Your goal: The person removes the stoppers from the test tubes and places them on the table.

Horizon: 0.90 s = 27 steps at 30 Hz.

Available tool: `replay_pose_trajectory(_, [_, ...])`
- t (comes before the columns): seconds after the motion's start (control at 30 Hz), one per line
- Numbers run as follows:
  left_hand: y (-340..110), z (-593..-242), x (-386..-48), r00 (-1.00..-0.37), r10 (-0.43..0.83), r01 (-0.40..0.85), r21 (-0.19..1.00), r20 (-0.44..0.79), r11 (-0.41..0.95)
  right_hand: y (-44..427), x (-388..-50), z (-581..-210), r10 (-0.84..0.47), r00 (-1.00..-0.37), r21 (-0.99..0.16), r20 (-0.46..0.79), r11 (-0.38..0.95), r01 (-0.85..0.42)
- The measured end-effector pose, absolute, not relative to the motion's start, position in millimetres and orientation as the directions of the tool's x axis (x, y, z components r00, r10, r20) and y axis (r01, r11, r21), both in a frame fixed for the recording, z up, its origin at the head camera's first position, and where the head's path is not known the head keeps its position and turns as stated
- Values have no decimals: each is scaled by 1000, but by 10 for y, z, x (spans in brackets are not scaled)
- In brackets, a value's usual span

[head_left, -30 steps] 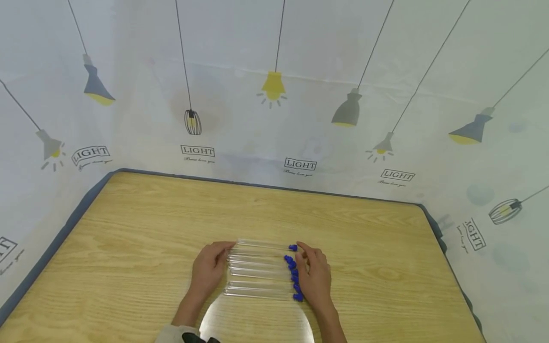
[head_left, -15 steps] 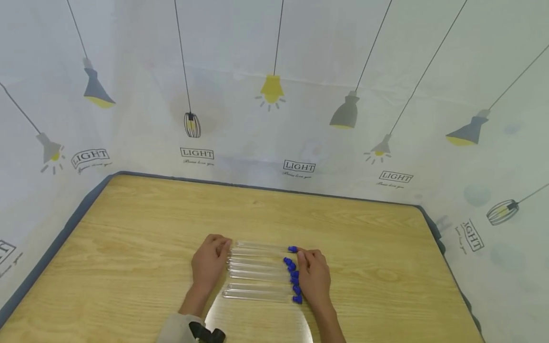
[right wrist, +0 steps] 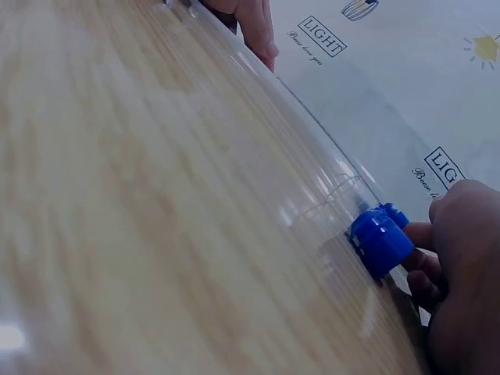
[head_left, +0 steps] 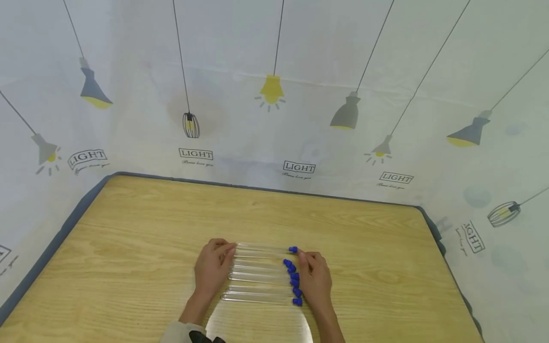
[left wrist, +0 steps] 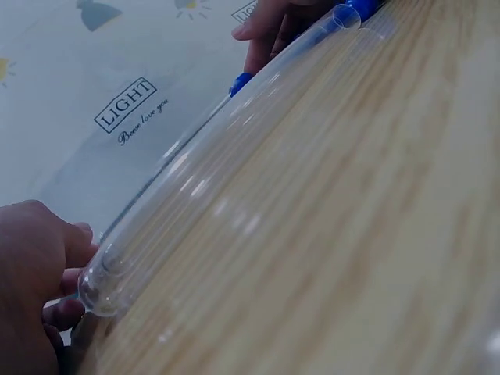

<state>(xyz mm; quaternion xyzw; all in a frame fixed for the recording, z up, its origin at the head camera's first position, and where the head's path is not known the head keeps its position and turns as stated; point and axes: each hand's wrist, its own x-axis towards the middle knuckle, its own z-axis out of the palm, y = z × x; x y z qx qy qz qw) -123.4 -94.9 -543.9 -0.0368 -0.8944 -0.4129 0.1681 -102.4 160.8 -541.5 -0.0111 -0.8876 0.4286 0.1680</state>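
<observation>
Several clear test tubes [head_left: 261, 289] with blue stoppers [head_left: 297, 291] lie side by side on the table, rounded ends to the left. At the rounded end of the farthest tube, my left hand [head_left: 211, 267] has its thumb and index finger against or very near the glass. My right hand [head_left: 315, 281] is at the stoppered ends, its index fingertip at the farthest blue stopper [head_left: 293, 249]. In the right wrist view a near blue stopper [right wrist: 380, 241] partly hides the right fingers. The left wrist view shows a rounded tube end [left wrist: 100, 291] beside the left fingers.
The wood-grain table [head_left: 364, 238] has a dark blue edge at the back. Behind it hangs a pale sheet [head_left: 240, 124] printed with lamps and the word LIGHT. A bright glare patch [head_left: 259, 324] lies on the table in front of the tubes.
The left fingertips have shifted slightly at the farthest tube's rounded end, and that tube now lies a little nearer the others. The right index finger has come down to the farthest stopper.
</observation>
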Motion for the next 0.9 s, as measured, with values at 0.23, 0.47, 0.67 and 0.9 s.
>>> replay_pose_trajectory(0.23, [-966, -5451, -1213, -915, -83, 283, 775, 395, 564, 1622, -995, -5439, 192, -932, -868, 307, 459, -192])
replay_pose_trajectory(0.47, [-959, -5494, -1210, -864, -88, 419, 805, 495, 420, 1638, -997, -5466, 208, -912, -909, 354, 305, -283])
replay_pose_trajectory(0.67, [-935, -5478, -1216, -779, -99, 549, 750, 619, 369, 1639, -984, -5455, 234, -906, -932, 351, 181, -314])
replay_pose_trajectory(0.9, [-846, -5220, -1035, -771, -88, 608, 771, 631, 190, 1626, -959, -5387, 350, -857, -919, 379, 34, -393])
